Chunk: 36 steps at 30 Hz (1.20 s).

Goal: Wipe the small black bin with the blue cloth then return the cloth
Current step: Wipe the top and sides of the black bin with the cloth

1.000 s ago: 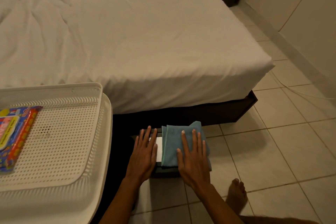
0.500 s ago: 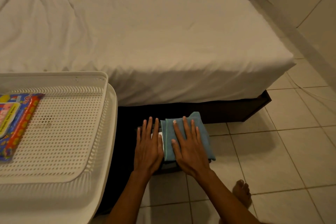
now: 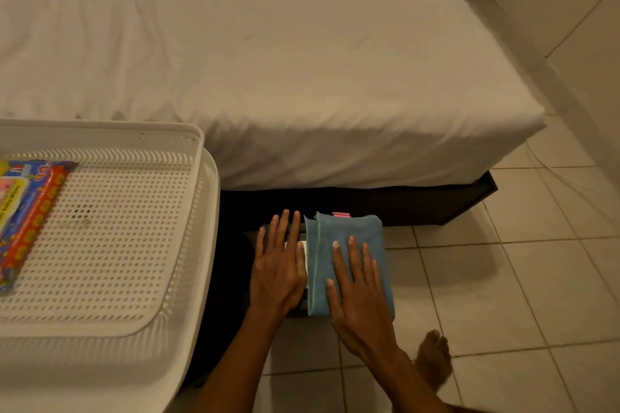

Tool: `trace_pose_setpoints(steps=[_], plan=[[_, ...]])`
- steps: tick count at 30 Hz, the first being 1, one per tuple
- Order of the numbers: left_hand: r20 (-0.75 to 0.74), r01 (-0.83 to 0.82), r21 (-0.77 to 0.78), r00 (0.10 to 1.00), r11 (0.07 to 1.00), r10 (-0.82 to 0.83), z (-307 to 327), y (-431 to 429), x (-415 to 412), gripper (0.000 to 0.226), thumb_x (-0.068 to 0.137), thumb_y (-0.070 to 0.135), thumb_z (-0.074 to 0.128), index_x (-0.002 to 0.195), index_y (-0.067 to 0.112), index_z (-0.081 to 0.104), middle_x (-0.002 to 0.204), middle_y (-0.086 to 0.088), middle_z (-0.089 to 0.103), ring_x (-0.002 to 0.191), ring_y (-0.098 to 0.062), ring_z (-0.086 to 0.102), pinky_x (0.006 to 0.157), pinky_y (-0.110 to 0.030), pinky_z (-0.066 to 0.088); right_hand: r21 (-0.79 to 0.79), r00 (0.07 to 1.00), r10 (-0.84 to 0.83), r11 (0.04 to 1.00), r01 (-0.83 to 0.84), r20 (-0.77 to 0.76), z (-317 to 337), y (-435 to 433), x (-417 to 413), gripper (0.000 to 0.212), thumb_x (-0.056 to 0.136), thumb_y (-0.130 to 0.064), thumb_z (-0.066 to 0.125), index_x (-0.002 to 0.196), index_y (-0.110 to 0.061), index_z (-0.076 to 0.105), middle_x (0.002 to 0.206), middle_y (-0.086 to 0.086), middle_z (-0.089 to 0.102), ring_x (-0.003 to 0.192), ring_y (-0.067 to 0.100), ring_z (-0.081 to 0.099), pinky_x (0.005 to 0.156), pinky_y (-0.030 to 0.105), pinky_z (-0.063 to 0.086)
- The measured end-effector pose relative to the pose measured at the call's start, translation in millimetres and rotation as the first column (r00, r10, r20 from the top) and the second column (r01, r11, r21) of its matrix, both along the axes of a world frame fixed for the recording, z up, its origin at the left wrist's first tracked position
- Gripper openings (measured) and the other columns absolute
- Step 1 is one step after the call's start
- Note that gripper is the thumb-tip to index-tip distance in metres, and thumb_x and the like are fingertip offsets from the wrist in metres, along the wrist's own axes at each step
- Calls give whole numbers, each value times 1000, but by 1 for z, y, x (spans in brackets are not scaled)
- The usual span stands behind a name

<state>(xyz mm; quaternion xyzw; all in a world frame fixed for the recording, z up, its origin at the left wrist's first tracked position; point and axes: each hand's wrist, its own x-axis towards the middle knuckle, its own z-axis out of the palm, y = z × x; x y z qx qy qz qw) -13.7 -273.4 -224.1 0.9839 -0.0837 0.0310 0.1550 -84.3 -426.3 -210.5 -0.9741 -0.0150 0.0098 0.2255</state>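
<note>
The small black bin (image 3: 298,310) is sitting on the tiled floor (image 3: 503,295) beside the bed (image 3: 302,77), mostly hidden; the folded blue cloth (image 3: 349,245) is lying on it, the right hand (image 3: 360,298) pressing flat, the left hand (image 3: 278,268) resting open alongside

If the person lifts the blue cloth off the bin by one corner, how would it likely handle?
The blue cloth would probably go limp and unfold, since it lies in soft folded layers. It looks light, with a fuzzy weave, so it should grip rather than slip. The right hand lies flat on it, not pinching it.
</note>
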Motion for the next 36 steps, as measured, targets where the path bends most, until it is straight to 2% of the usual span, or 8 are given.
trace_pose_setpoints(steps=[5, 8, 14, 18, 25, 30, 36], plan=[[-19, 57, -9, 998, 998, -57, -2, 6, 1, 57, 101, 34, 23, 155, 20, 13, 163, -3, 16, 151, -18, 6, 121, -42, 9, -68, 995, -95, 993, 96, 5, -4, 0, 45, 66, 101, -48, 24, 153, -24, -7, 162, 8, -11, 147, 24, -14, 120, 46, -3], [-22, 46, -8, 999, 999, -46, 1, 5, 0, 57, 102, 34, 24, 155, 21, 9, 163, -3, 12, 151, -17, 3, 121, -41, 8, -69, 994, -107, 992, 106, -18, -2, -9, 63, 65, 101, -50, 22, 153, -26, -8, 162, 8, -7, 148, 22, -12, 120, 47, 2], [-17, 6, -28, 1000, 1000, -7, 5, 1, 0, 56, 102, 31, 25, 155, 20, 12, 163, -4, 16, 151, -17, 7, 122, -42, 12, -33, 998, -20, 999, 18, -58, 4, -19, 6, 59, 101, -45, 15, 153, -27, -5, 162, 3, -14, 147, 18, -15, 120, 48, 0], [-22, 21, -13, 1000, 1000, -21, 2, 2, 0, 57, 102, 31, 26, 155, 19, 12, 163, -5, 14, 151, -19, 7, 121, -43, 11, -46, 994, -69, 997, 66, -83, 1, -3, -13, 60, 99, -48, 13, 153, -29, -4, 162, 2, -12, 147, 20, -14, 119, 52, 3], [-42, 63, 10, 997, 998, -62, 3, 6, 1, 57, 102, 35, 21, 156, 19, 6, 164, -3, 7, 151, -18, 1, 121, -42, 6, -119, 992, -88, 990, 77, -95, 6, -5, 41, 65, 95, -62, 14, 150, -39, -12, 160, 8, -22, 144, 31, -23, 116, 50, -10], [-42, 44, -16, 998, 999, -44, 3, 4, 0, 58, 102, 34, 23, 156, 18, 5, 164, -3, 7, 151, -17, 1, 121, -40, 5, -93, 995, -28, 996, 19, -101, 9, -7, 20, 57, 97, -54, 13, 150, -44, -6, 159, 4, -23, 141, 33, -30, 113, 51, -14], [-44, 82, -12, 996, 997, -82, 0, 10, 4, 59, 102, 36, 21, 155, 18, 6, 164, -3, 7, 151, -16, -1, 121, -37, 1, -151, 991, 108, 981, -119, -84, 9, -2, 51, 56, 98, -52, 15, 150, -44, -2, 161, 1, -16, 144, 33, -24, 116, 57, -7]])
